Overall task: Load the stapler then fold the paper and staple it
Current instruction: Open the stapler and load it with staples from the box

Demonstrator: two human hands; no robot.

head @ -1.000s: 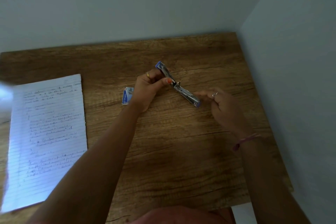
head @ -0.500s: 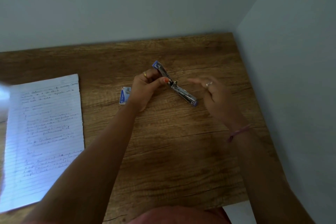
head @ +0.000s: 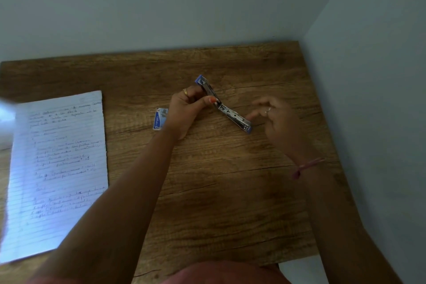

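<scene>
A small blue and metal stapler (head: 232,115) lies swung fully open on the wooden table (head: 230,191), its two halves in a line from upper left to lower right. My left hand (head: 186,110) grips its upper half near the hinge, thumb pressed on it. My right hand (head: 276,120) hovers just right of the lower half, fingers spread and blurred, with nothing visible in them. A small blue staple box (head: 159,119) lies just left of my left wrist. A lined, handwritten sheet of paper (head: 57,168) lies flat at the table's left.
The table sits in a corner, with one wall (head: 161,6) behind it and another wall (head: 380,99) along its right edge. The near table edge runs just above my body at the bottom of the view.
My right hand drew back from the stapler's lower end, lifted, then came down close to it again. My left hand kept its grip on the open stapler.
</scene>
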